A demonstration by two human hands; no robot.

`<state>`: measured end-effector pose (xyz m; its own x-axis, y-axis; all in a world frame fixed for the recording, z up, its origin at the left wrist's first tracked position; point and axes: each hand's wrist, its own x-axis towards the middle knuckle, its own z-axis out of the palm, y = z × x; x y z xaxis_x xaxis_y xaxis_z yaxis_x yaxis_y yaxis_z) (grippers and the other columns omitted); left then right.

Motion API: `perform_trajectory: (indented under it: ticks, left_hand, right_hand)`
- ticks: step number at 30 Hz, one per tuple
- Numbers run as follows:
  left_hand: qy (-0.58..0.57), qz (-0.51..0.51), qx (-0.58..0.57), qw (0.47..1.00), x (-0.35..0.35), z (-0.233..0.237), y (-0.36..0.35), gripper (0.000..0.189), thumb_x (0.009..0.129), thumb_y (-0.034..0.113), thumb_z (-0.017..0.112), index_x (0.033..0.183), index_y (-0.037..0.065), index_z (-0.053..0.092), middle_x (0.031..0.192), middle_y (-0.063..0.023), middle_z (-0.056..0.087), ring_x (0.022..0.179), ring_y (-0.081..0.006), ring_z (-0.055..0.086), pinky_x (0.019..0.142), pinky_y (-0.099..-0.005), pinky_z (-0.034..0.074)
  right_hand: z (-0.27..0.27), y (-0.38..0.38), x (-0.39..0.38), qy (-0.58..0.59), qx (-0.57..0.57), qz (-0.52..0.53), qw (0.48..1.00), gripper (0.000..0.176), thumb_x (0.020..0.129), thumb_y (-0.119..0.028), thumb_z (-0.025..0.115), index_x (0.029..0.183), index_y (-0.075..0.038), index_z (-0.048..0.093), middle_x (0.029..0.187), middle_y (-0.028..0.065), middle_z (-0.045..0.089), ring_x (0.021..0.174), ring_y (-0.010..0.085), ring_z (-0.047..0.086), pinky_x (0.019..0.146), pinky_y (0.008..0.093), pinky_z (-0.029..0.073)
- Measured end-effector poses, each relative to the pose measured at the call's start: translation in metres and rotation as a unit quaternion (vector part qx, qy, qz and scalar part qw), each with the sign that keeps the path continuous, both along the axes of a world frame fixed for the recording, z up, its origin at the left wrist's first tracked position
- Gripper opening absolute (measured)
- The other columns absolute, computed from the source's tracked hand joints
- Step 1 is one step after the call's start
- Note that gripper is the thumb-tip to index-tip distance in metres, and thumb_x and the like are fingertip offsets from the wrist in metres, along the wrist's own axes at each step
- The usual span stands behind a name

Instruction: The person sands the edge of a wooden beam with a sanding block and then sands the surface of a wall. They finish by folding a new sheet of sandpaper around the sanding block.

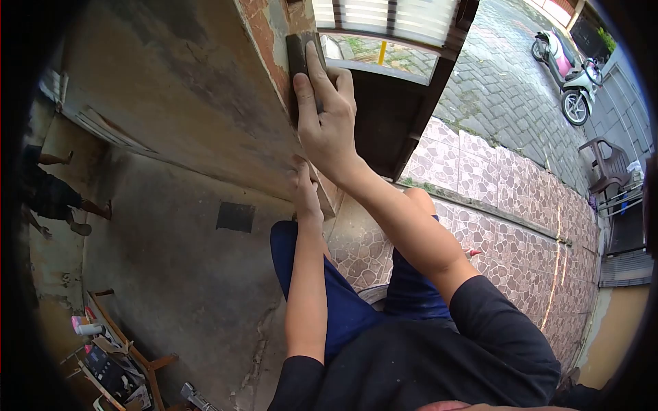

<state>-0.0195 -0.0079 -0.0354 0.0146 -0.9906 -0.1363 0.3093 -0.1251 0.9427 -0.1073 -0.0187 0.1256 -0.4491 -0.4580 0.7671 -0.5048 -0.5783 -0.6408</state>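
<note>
My right hand [329, 120] presses a dark rectangular block [296, 49] against the narrow end face of the wall [264, 41], where the paint is worn to a reddish patch. Its fingers lie along the block, which looks like a sanding block. Lower down, my left hand [305, 192] is closed at the wall's edge, the thumb side against it. Some of its fingers are hidden from view.
A dark-framed door or window [391, 116] stands just right of the wall end. Another person [51, 188] is at the far left. A wooden frame with assorted items [113, 363] sits lower left. Outside are a scooter [576, 82] and a plastic chair [606, 161].
</note>
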Motion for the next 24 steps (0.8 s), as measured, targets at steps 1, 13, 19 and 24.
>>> perform_trajectory:
  ticks: [1,13,19,24]
  left_hand:
    - [-0.022,-0.029,-0.016,0.999,0.003,-0.001,-0.002,0.051,0.11,0.051,0.049,0.08,0.009,0.048,0.078,0.0038,0.044,0.065,-0.0042,0.037,0.055,-0.0257,0.03]
    - [-0.033,0.006,-0.056,0.998,-0.004,-0.003,-0.006,0.054,0.111,0.047,0.047,0.072,0.01,0.044,0.073,0.003,0.045,0.063,-0.0071,0.038,0.058,-0.0294,0.032]
    - [0.004,0.048,0.006,0.999,-0.008,0.01,0.002,0.055,0.111,0.049,0.047,0.071,0.012,0.042,0.068,0.0043,0.042,0.063,-0.0085,0.038,0.058,-0.03,0.032]
    - [-0.058,0.045,-0.13,0.989,-0.019,0.002,-0.002,0.05,0.111,0.047,0.047,0.08,0.008,0.05,0.075,0.0022,0.048,0.067,-0.0092,0.045,0.064,-0.0326,0.038]
  right_hand:
    - [-0.015,0.01,0.005,0.011,0.006,0.006,1.0,0.047,0.102,-0.014,0.063,0.147,-0.003,0.057,0.107,0.0249,0.055,0.098,0.0339,0.055,0.092,0.0404,0.047]
    - [-0.018,0.013,0.012,0.049,0.002,-0.042,0.998,0.044,0.103,-0.012,0.06,0.147,-0.001,0.058,0.107,0.0182,0.061,0.095,0.0224,0.062,0.082,0.0329,0.053]
    - [0.02,-0.035,-0.014,-0.016,0.002,-0.085,0.996,0.044,0.104,-0.017,0.06,0.147,-0.008,0.059,0.106,0.0188,0.059,0.097,0.029,0.055,0.088,0.0373,0.045]
    - [-0.076,0.015,0.013,0.039,0.006,-0.036,0.999,0.046,0.098,0.001,0.062,0.144,-0.006,0.062,0.116,0.0177,0.058,0.098,0.0237,0.06,0.087,0.0331,0.051]
